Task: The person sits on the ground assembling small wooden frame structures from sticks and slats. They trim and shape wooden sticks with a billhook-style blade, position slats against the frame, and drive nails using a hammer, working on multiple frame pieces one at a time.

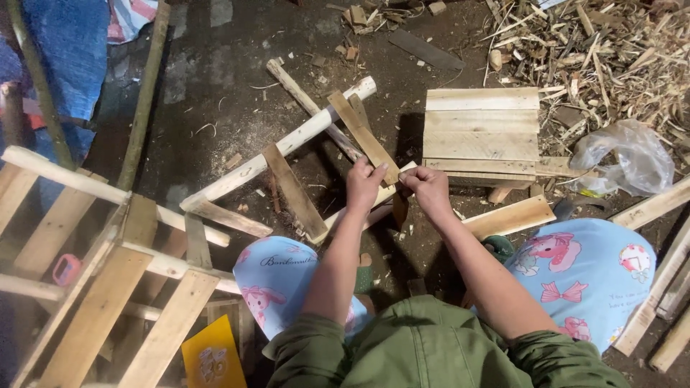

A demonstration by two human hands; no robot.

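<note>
Hands meet in the middle, over a frame of rough sticks and flat boards that lies on the dirt floor. The left hand (pixel 364 185) is curled around the near end of a slanted board (pixel 364 136) on the frame (pixel 287 147), with the fingers closed on the wood. The right hand (pixel 429 188) sits just beside it, touching the same end of the board, and its fingers are pinched shut. Whether something small is between them cannot be seen.

The frame has two long pale sticks with flat boards nailed across them. It tilts away from the person, up and to the left.

Just right of the frame stands a small stool (pixel 481 133) with a top made of pale boards. A loose flat board (pixel 510 215) lies in front of the stool, close to the right hand. Right of the stool is a crumpled clear plastic bag (pixel 632 162). Behind the stool is a big pile of wood scraps (pixel 611 57).

Well to the left of the frame is a bigger wooden rack (pixel 108 273) made of slats. A yellow card (pixel 212 356) lies beside the rack, near the person's left knee.

The person wears green sleeves and light blue trousers with pink cartoon pictures.
</note>
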